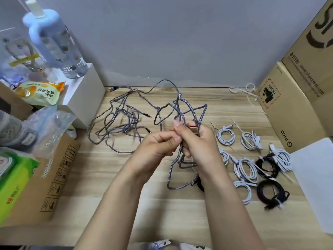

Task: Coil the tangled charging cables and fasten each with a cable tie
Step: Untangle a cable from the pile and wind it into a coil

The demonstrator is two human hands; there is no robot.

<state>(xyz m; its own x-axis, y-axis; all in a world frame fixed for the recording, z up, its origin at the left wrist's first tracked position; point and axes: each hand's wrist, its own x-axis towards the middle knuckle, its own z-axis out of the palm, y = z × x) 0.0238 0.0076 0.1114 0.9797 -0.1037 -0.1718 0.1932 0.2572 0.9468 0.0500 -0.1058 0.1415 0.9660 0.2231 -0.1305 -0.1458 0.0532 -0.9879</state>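
Note:
My right hand (200, 141) grips a bunch of grey braided cable loops (187, 109) held up above the wooden table (126, 177), with a red-marked plug end by its thumb. My left hand (158, 143) pinches a strand of the same grey cable just left of the right hand. Loops hang below the hands (173, 177). More tangled grey cable (119, 123) lies on the table to the left, trailing to a plug at the wall. Loose white cable ties (243, 91) lie at the back right.
Several coiled, tied white cables (245, 170) and black cables (270, 193) lie on the right. Cardboard boxes (292, 105) stand at the right, a white sheet (315, 177) near them. On the left are a cardboard box (54, 177), a white box (86, 94), a water bottle (59, 44) and bags.

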